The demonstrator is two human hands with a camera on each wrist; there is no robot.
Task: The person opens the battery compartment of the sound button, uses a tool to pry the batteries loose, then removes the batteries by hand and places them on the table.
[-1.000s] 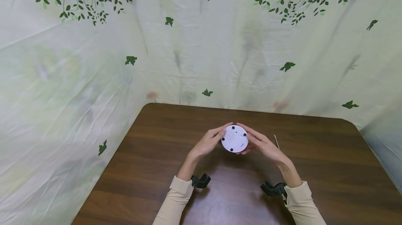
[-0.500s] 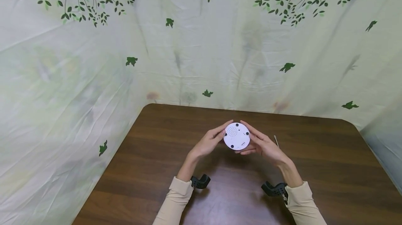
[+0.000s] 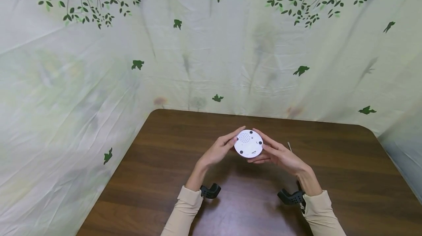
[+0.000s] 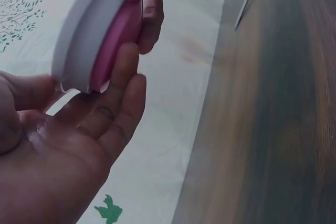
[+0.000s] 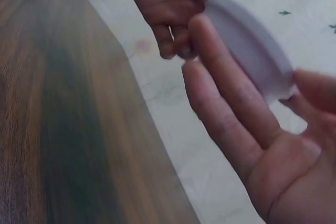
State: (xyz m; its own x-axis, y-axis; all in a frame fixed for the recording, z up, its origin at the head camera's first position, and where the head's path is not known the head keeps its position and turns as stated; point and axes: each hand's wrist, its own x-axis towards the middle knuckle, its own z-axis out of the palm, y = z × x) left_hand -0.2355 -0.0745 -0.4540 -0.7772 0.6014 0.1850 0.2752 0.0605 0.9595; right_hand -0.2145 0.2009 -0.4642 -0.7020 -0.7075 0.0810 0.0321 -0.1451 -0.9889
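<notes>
Round white disc device (image 3: 248, 143), one, with pink reverse (image 4: 116, 43): just below and right of centre in the head view, raised above the tabletop (image 3: 158, 170). Upturned face bears a cluster of small holes (image 3: 244, 138), dark round pads (image 3: 241, 152) and a short slot (image 3: 254, 152). Left hand (image 3: 215, 150): at the disc's left edge, thumb and fingers pinching the rim. Right hand (image 3: 283, 157): at its right edge, pinching the rim, lower fingers extended beneath. Thin metallic rod (image 3: 289, 146): on the tabletop, partly hidden behind the right hand. Black wrist mounts (image 3: 211, 191), two, lower centre. Beige sleeves (image 3: 184, 210), two, bottom edge. Leaf-printed pale cloth (image 3: 230, 52): across the upper frame.
</notes>
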